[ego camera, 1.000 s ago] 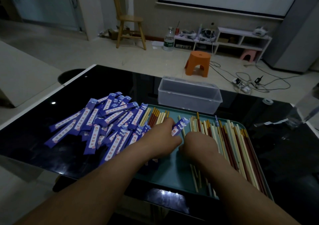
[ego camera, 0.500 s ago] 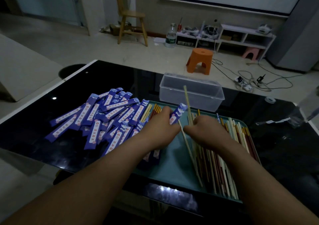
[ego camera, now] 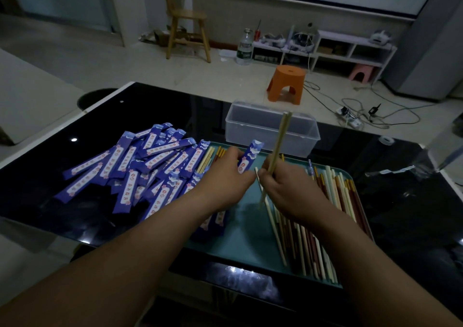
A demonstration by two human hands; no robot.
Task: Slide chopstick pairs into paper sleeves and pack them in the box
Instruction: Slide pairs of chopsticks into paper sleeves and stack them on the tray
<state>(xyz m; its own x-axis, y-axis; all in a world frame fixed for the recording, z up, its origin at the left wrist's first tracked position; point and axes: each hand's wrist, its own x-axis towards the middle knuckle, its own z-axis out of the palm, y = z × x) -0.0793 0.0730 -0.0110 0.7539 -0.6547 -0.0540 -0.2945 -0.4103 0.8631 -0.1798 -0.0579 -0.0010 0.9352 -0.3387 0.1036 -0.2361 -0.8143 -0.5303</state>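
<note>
My left hand (ego camera: 225, 178) holds one blue paper sleeve (ego camera: 250, 158), its open end pointing up and away. My right hand (ego camera: 288, 188) grips a pale chopstick pair (ego camera: 279, 141) that stands nearly upright, tips just left of the hand and close to the sleeve. Both hands hover over a teal tray (ego camera: 240, 236). Loose chopsticks (ego camera: 333, 191) in cream, red and brown lie along the tray's right side. A heap of blue sleeves (ego camera: 140, 166) spreads over the black table to the left. The clear plastic box (ego camera: 255, 128) stands open behind the tray.
The black glass table (ego camera: 400, 201) ends close behind the box. A roll of tape (ego camera: 385, 140) and a clear plastic piece (ego camera: 441, 156) lie at the far right. An orange stool (ego camera: 286, 83) and cables are on the floor beyond.
My right hand picked chopsticks off the tray and raised them upright as a pair. My left hand lifted the blue sleeve higher toward them.
</note>
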